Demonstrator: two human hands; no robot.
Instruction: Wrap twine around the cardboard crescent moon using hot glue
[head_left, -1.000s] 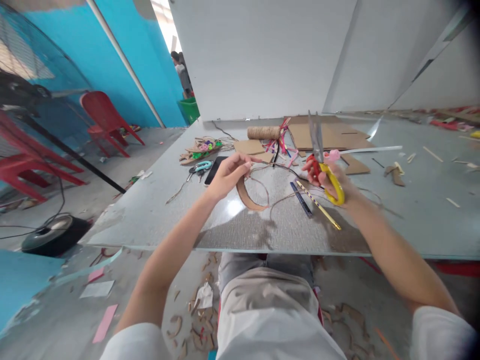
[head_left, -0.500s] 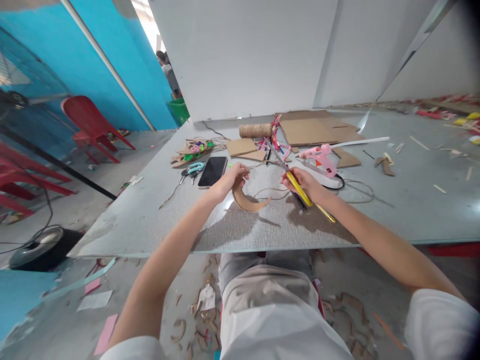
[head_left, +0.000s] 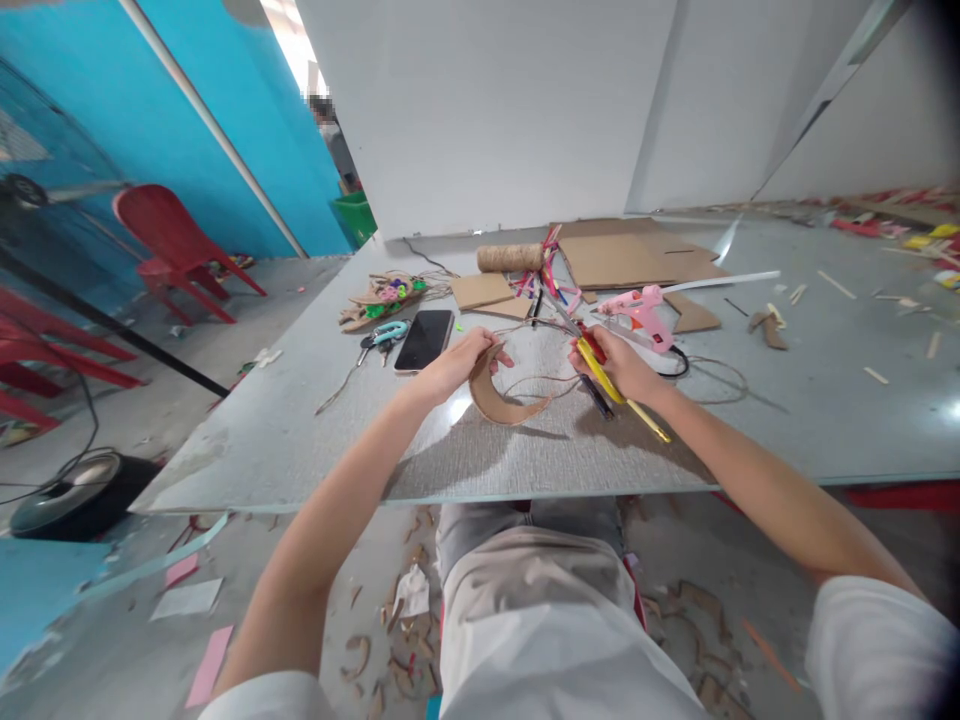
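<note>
My left hand (head_left: 480,352) pinches the upper end of a crescent-shaped piece of cardboard (head_left: 501,403), held just above the table. Thin brown twine (head_left: 547,380) curves from the cardboard's area toward my other hand. In my right hand (head_left: 611,362) is a pair of scissors with yellow and red on the handles (head_left: 600,372), the blades pointing away and to the left. Whether this hand also grips the twine is hidden. A yellow pencil (head_left: 649,422) and a dark pen (head_left: 596,396) lie under and beside my right hand.
Beyond my hands are a twine spool (head_left: 510,258), cardboard sheets (head_left: 622,258) and a pink glue gun (head_left: 641,312). A phone (head_left: 424,340), keys (head_left: 382,338) and decorated cardboard pieces (head_left: 382,300) sit left. A white panel (head_left: 495,120) rises behind the table.
The cardboard crescent has turned a little, showing more of its flat face. The scissors have turned in my right hand, and red now shows beside the yellow handle.
</note>
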